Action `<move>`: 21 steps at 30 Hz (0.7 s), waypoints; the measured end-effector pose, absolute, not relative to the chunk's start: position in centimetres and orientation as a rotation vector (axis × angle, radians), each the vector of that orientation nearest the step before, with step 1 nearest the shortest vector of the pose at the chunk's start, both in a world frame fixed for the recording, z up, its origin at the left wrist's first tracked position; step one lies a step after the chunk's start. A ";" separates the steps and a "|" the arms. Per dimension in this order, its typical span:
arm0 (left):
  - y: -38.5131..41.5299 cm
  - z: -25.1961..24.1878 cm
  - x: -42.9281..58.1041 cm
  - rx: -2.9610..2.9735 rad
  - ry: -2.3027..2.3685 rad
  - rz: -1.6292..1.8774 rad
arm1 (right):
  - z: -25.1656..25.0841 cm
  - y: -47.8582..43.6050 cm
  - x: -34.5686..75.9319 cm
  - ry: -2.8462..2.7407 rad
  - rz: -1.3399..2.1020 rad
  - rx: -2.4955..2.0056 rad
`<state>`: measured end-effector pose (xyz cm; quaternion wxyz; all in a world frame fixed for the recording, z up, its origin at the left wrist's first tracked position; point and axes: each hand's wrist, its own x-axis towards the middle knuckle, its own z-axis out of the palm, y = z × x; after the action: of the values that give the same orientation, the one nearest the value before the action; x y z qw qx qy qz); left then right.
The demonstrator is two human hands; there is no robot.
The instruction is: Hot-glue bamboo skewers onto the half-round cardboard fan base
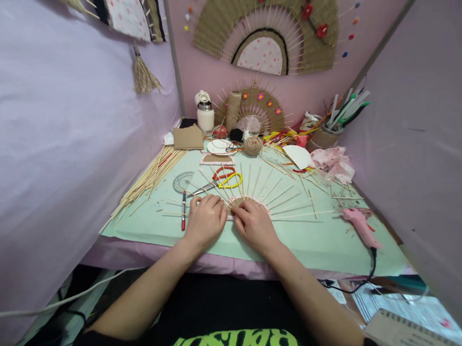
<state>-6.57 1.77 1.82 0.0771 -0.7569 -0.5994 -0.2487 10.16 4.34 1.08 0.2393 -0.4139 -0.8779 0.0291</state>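
Observation:
Both hands rest on a small half-round cardboard base, from which thin wooden sticks spread like a fan. My left hand lies over the base's left side, its fingers curled and pressed together at the edge; what they grip, if anything, is hidden. Close beside it, my right hand covers the middle and right of the base, with bent fingers together on the cardboard near the stick ends. Its fingertips are too small to tell what they pinch.
Scissors, a protractor and a red marker lie left of centre. Long sticks are piled at the left. A pink glue gun with a black cord rests at the right. Twine balls, a bottle and tool cups stand behind.

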 end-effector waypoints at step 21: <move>1.7 2.0 -6.5 -2.256 -1.767 -0.703 | 1.1 4.5 10.1 -2.414 0.046 -1.126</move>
<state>-6.51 1.69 1.95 0.0956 -0.7611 -0.5961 -0.2372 10.12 4.49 1.05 0.2364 -0.4108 -0.8804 0.0168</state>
